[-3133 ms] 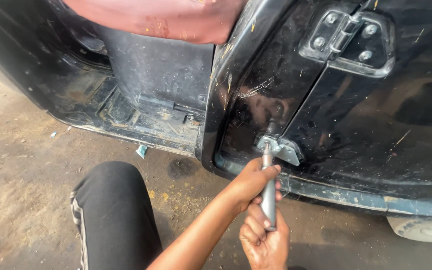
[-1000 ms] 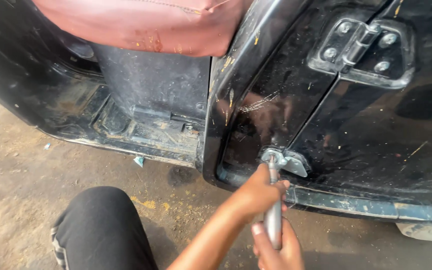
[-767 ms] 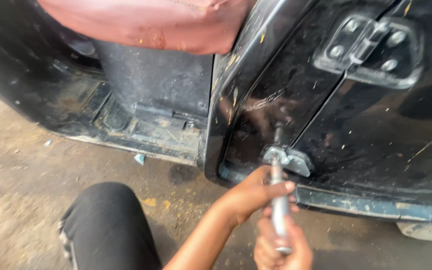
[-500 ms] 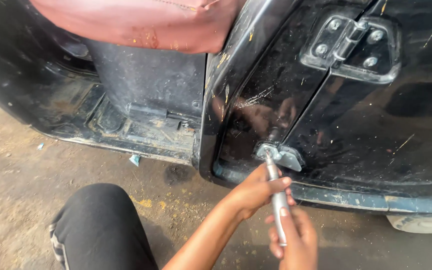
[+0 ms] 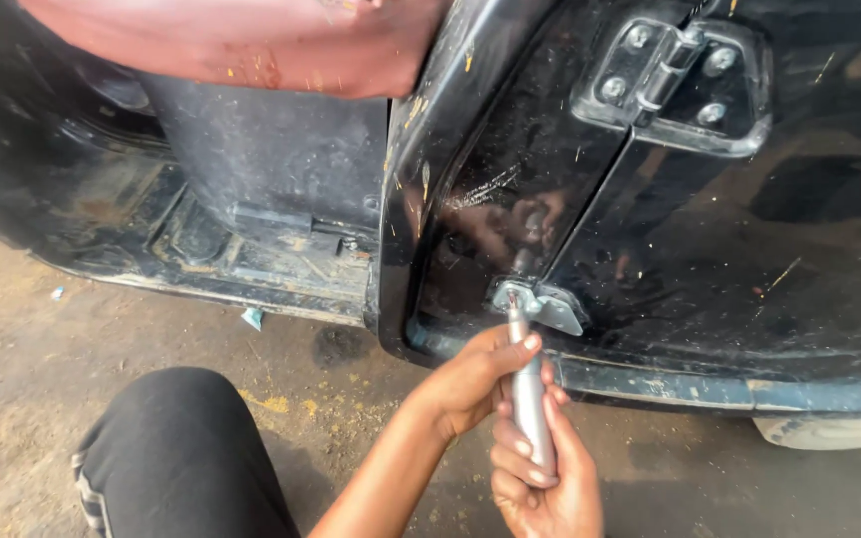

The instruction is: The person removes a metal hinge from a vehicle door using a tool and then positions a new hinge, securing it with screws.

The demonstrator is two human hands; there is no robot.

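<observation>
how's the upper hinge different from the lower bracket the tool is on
The upper hinge is black like the body panel; the lower bracket is bare grey metal. The upper hinge is larger, with four bolt heads showing; the lower bracket is smaller. The upper hinge is untouched, while the metal tool, held by the left hand and right hand, meets the lower bracket. Both sit along the same door seam.

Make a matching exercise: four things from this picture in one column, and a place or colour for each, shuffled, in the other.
Things:
1. tool
2. upper hinge
3. seat
4. knee

Places or colours:
A. dark trousers, bottom left
B. reddish, top left
C. black, top right on the body
D. silver, held in both hands at the lower hinge

Pairs: 1-D, 2-C, 3-B, 4-A
</observation>
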